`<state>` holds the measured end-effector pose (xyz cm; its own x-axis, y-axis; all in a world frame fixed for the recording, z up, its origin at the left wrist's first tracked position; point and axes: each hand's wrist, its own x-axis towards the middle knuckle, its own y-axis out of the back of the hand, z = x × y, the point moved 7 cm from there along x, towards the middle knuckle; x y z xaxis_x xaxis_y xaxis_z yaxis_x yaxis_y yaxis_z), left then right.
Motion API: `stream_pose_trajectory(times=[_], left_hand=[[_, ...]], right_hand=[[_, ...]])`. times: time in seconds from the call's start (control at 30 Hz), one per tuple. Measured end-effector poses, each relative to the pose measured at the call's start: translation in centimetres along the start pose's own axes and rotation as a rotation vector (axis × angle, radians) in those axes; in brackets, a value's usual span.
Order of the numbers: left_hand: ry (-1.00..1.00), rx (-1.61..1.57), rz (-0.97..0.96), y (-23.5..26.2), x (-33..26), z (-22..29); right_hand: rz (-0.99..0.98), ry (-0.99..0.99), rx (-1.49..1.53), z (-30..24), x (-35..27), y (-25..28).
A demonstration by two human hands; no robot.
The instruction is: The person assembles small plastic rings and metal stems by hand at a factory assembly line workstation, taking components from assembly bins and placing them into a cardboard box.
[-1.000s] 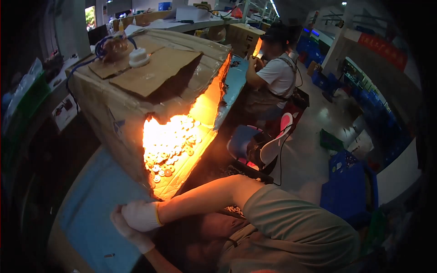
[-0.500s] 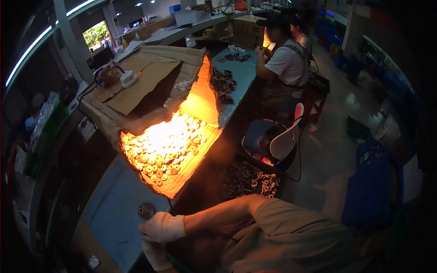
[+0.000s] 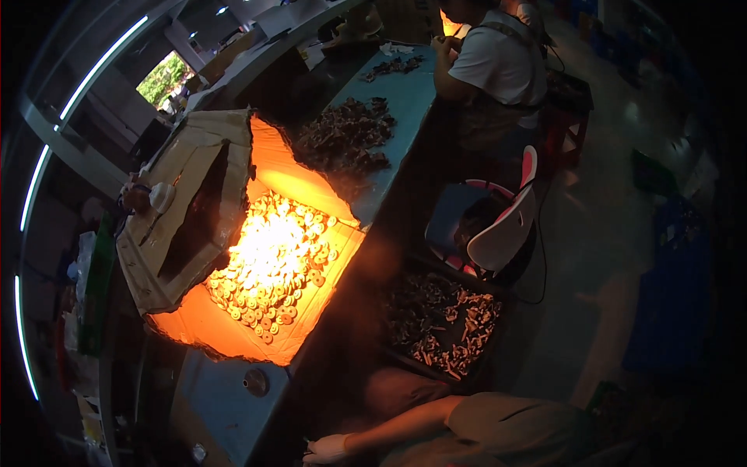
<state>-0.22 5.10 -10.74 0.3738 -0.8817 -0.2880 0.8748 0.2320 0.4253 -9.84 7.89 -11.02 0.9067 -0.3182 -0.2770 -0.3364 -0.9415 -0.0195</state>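
- Grip: only one gloved hand (image 3: 327,449) shows, at the lower edge of the view, in a white glove on the end of a bare forearm that comes in from the right. Which hand it is cannot be told, nor whether its fingers are spread or closed; nothing is seen held in it.
- That hand lies just below the near edge of the long pale-blue worktop (image 3: 226,397), the landmark for all that follows.
- Nearest item to the hand: a small round dark metal disc (image 3: 255,381), lying alone on the near end of the worktop.
- Just beyond the disc, a flattened brown cardboard sheet (image 3: 233,338) rests on the worktop, brightly lit orange.
- On the sheet, a heap of small round ring-shaped parts (image 3: 276,268) lies strongly overexposed at its middle.
- Over the far-left side of the heap stands an open brown cardboard box hood (image 3: 183,210), a small white object on top of it.
- Further along the worktop, a dark pile of irregular small pieces (image 3: 342,140).
- Off the worktop's right edge, on the floor, a dark crate of pale stick-like parts (image 3: 443,319).
- Beside that crate, a blue-seated chair with a white back (image 3: 498,226).
- At the far end of the worktop, another person in a white shirt (image 3: 498,62) sits.
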Motion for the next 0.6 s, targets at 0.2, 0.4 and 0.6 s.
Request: stream_pose_trajectory(times=[0.2,0.4,0.6], left_hand=[[0.132,0.388,0.177,0.5,-2.4,-4.5],[0.287,0.774,0.293,10.0,-16.3,-7.1],[-0.09,0.469,0.422,5.2,-5.5,10.5]], right_hand=[[0.153,0.18,-0.153,-2.2,-8.2,6.6],[0.693,0.112,-0.881,4.2,-20.7,19.7],[1.126,-0.563,-0.781,13.4,-28.5,33.6]])
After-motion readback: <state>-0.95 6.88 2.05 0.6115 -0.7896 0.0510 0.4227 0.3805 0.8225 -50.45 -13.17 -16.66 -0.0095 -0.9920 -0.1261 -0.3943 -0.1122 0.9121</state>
